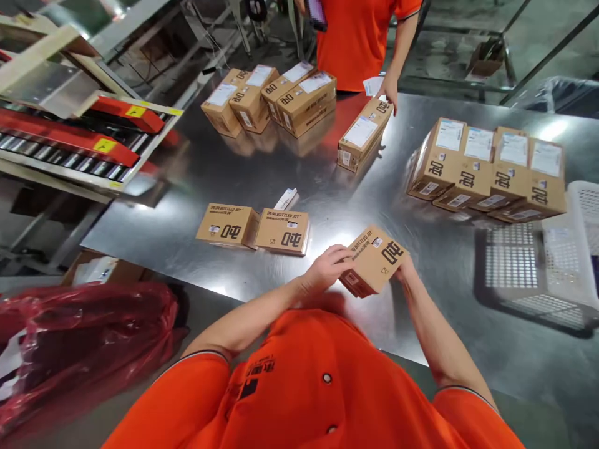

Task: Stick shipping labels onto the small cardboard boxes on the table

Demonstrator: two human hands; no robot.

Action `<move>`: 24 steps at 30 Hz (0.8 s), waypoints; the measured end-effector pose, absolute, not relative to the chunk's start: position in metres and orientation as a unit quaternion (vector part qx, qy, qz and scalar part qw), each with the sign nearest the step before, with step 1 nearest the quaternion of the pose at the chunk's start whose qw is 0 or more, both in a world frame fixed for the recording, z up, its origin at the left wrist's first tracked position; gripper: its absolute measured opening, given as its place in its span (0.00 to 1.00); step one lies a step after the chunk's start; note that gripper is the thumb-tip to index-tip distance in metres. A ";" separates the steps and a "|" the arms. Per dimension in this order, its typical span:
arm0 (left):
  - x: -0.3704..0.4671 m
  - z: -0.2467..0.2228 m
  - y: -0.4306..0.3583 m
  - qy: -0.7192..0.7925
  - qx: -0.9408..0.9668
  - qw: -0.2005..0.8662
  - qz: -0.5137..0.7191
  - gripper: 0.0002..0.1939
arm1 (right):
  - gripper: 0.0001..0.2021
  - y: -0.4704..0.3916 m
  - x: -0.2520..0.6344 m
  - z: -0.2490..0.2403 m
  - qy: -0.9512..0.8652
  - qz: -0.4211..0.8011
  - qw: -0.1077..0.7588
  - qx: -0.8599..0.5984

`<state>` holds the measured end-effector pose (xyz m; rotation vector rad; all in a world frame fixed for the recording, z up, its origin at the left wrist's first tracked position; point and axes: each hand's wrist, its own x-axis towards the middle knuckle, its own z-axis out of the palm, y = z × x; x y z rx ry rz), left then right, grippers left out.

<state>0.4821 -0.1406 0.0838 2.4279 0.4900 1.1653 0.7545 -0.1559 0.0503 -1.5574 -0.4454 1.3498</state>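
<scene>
Between my two hands is a brown cardboard box (374, 260) printed "Bottled Joy", tilted above the near edge of the metal table. My left hand (329, 267) grips its left side with the fingers over the edge. On the opposite side my right hand (403, 268) is closed around the box, its fingers mostly hidden behind it. To the left lie two similar boxes, one cardboard box (282, 231) and another cardboard box (228, 225), side by side on the table. Behind them rests a small white packet (286, 199).
Across the metal table (187, 181), a co-worker's hand (388, 92) touches a labelled box (364, 134). Several labelled boxes (486, 168) stand at right, and more boxes (269, 100) at back left. A white plastic basket (568, 246) is at right, a roller conveyor (70, 140) at left.
</scene>
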 end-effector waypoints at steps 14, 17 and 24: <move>0.512 0.066 -0.191 0.141 0.855 0.433 0.246 0.16 | 0.33 -0.199 0.771 0.080 -0.333 0.311 0.409 -0.790; 0.524 0.062 -0.195 0.109 0.872 0.428 0.211 0.16 | 0.34 -0.220 0.758 0.078 -0.289 0.366 0.405 -0.786; 0.512 0.070 -0.181 0.169 0.881 0.394 0.201 0.18 | 0.37 -0.175 0.742 0.076 -0.392 0.364 0.373 -0.758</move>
